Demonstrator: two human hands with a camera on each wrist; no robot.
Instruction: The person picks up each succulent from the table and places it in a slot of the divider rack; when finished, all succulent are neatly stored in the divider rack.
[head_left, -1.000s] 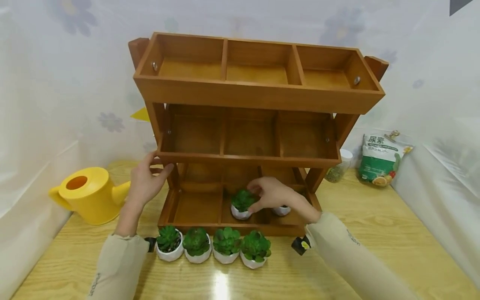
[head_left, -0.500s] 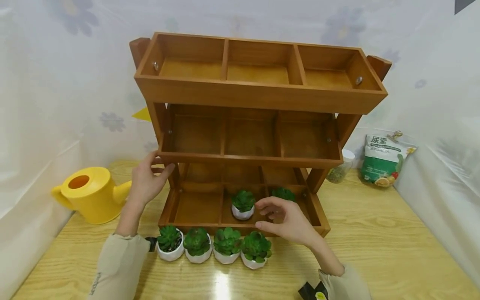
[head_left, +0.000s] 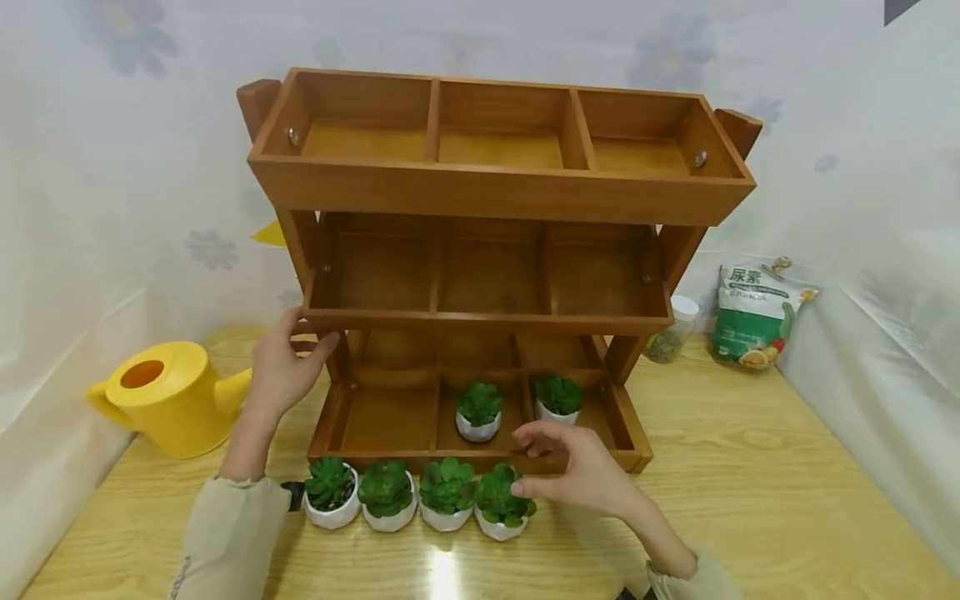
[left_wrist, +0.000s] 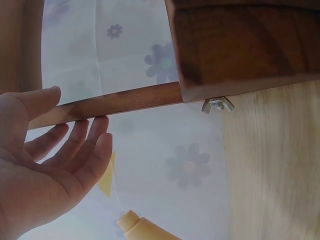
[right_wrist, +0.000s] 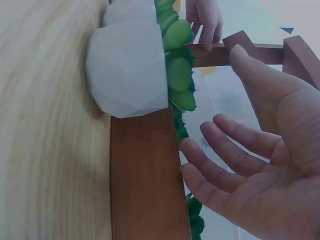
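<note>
A three-tier wooden plant stand [head_left: 480, 190] stands on the table. My left hand [head_left: 283, 367] holds its left side at the middle tier, thumb and fingers on either side of a wooden rail [left_wrist: 125, 101] in the left wrist view. My right hand [head_left: 585, 471] is empty, fingers spread and gently bent, its thumb overlapping the rightmost potted succulent [head_left: 501, 497] of the front row. To its left stand more potted succulents [head_left: 446, 492], all in white faceted pots. On the bottom tier, one potted succulent [head_left: 478, 410] sits in the middle compartment and another [head_left: 558, 398] in the right one.
A yellow watering can [head_left: 168, 400] stands left of the stand, near the left forearm. To the right are a white-lidded jar [head_left: 671, 333] and a clipped green-and-white bag [head_left: 757, 321]. A floral sheet hangs behind.
My right hand has let go of the succulent in the bottom middle compartment and drawn back toward the front row's right end. The left hand has stayed at the stand.
</note>
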